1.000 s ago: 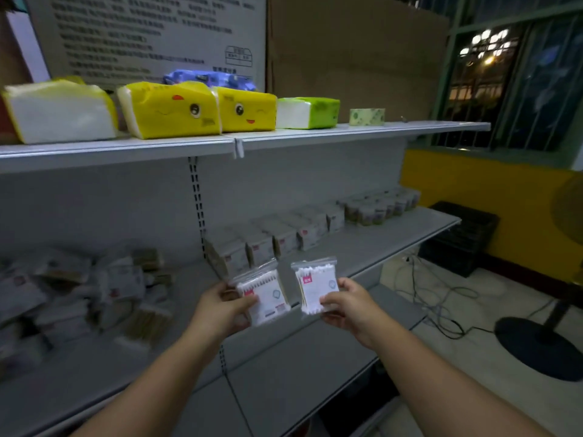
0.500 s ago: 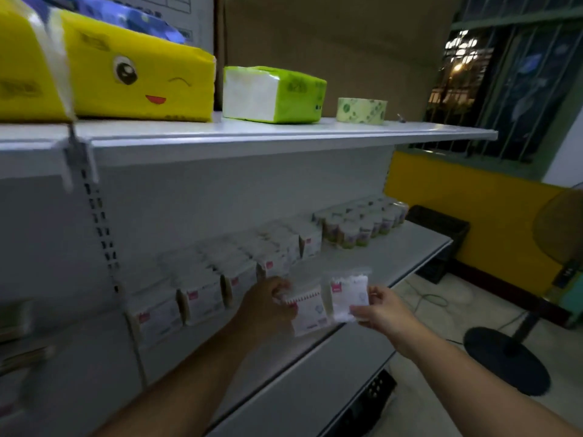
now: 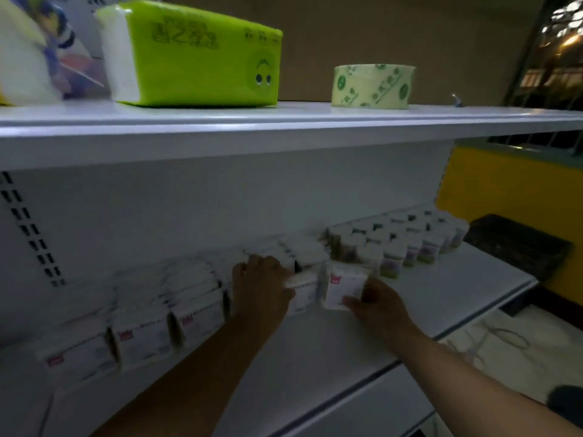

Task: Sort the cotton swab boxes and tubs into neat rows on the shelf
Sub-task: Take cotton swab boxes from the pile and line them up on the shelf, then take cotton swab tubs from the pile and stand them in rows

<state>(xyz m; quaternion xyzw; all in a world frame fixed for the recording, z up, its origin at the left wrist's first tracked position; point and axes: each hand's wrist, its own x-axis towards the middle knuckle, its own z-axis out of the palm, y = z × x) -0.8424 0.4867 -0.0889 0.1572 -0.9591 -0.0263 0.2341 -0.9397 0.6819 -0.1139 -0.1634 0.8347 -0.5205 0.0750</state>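
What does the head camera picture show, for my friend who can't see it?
A person's left hand holds a swab packet and the right hand holds a second swab packet at a white shelf, between a row of swab boxes and a cluster of tubs. On the shelf above sit a green tissue pack and a tape roll.

Green tissue pack (image 3: 195, 55) — tape roll (image 3: 372, 86) nearby

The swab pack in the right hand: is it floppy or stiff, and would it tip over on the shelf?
Probably light: the right hand holds the swab pack with thumb and fingertips. Its edges look soft, so likely a floppy bag, though blur hides detail. Thin and upright, it may tip unless leaned against the row of packs.
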